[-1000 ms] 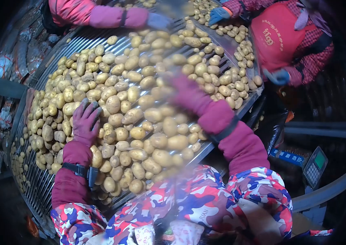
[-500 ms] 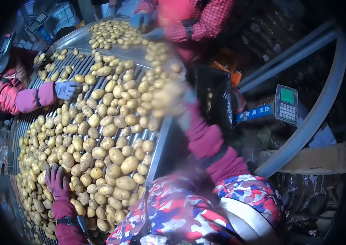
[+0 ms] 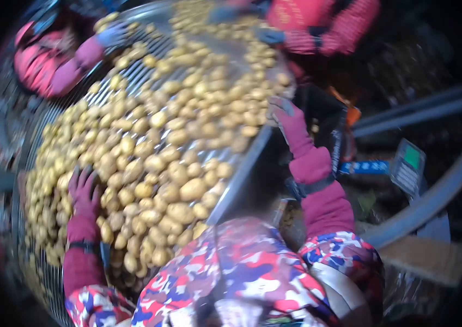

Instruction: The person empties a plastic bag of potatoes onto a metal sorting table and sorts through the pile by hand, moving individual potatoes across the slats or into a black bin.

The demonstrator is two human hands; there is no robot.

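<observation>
Potatoes [image 3: 193, 189] crowd a slatted table [image 3: 242, 174] by a curved rail [image 3: 423, 213] — left hand [image 3: 85, 192] spread, right hand [image 3: 286, 113] — I cannot tell.

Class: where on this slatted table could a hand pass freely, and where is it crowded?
Bare slats show between the co-worker's sleeve at upper left and the potatoes. The narrow metal rim below the right hand looks bare too. Around the left hand, potatoes crowd closely.

Potatoes [image 3: 192, 11] blur at the top edge beside a co-worker's smeared gloved hand [image 3: 228, 13]; lettering [image 3: 287, 17] on the cropped red apron [image 3: 308, 12] is illegible.
</observation>
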